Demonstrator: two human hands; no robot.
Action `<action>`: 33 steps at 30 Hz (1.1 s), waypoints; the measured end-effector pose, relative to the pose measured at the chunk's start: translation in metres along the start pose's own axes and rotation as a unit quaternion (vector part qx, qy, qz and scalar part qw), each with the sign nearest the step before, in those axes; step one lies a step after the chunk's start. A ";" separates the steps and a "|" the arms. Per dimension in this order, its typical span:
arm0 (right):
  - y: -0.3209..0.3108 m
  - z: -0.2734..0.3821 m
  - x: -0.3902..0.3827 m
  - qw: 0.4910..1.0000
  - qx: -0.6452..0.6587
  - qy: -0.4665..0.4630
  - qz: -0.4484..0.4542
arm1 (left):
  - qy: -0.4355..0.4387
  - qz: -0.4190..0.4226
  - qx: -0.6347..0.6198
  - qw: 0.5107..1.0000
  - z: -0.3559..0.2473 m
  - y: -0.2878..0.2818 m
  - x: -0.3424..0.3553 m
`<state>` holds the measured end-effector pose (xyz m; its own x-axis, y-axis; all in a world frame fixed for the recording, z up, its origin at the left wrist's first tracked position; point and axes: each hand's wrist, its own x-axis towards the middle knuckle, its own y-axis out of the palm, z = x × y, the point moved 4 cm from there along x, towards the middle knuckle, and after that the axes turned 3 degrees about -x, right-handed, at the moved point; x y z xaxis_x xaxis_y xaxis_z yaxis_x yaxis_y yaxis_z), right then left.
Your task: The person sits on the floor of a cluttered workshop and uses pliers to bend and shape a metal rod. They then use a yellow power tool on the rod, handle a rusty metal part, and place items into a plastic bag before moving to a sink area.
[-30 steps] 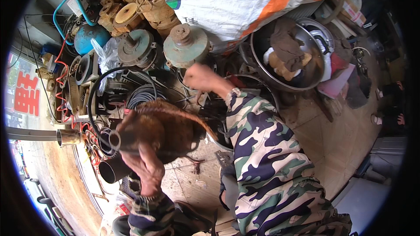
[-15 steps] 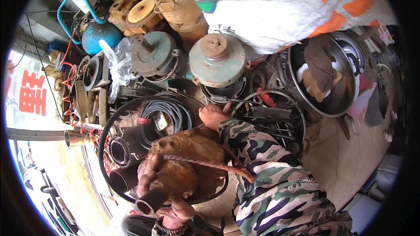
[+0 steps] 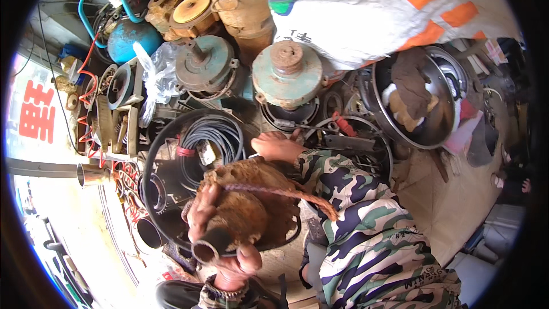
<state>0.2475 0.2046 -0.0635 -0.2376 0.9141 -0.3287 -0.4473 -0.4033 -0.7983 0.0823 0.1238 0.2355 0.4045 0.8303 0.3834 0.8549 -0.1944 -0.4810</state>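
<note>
A heavy rust-brown pump body (image 3: 273, 194) with a short dark pipe stub (image 3: 213, 244) is tilted over a black-rimmed tub (image 3: 150, 180). My left hand (image 3: 235, 266) reaches in from the lower edge. Its fingers curl round the pump beside the stub, the thumb on the near side. A reddish-brown rope (image 3: 280, 191) crosses the top of the pump toward my right sleeve. Behind the pump's far edge is my right hand (image 3: 277, 147), its fingers bent in. A small pale edge shows at its fingertips, too little to name.
Coiled grey hose (image 3: 220, 137) lies in the tub. Beyond stand two green motor parts (image 3: 287, 80) and several rusty pumps (image 3: 243, 3). At right are a tub of tools (image 3: 357, 143) and a dark pan with rags (image 3: 394, 123). A white sack (image 3: 354, 17) fills the upper right.
The pump's pipe stub has shifted up and to the right, with my left hand still round it. My right hand stays at the pump's far side. The whole view has shifted slightly.
</note>
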 end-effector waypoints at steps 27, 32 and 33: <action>-0.092 -0.015 -0.371 0.555 0.659 0.249 -0.443 | 0.063 -0.145 0.016 0.987 0.013 -0.006 -0.005; 0.016 -0.074 -0.434 0.697 0.376 0.467 -0.393 | 0.077 -0.118 0.073 0.987 -0.019 0.001 -0.003; 0.011 -0.092 -0.453 0.787 0.175 0.372 -0.460 | 0.062 -0.095 0.033 0.993 -0.027 -0.003 -0.002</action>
<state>0.4294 -0.2101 0.0308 0.8378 0.5460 -0.0017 -0.3761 0.5748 -0.7268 0.0874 0.1084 0.2575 0.2794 0.7765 0.5648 0.8978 -0.0027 -0.4404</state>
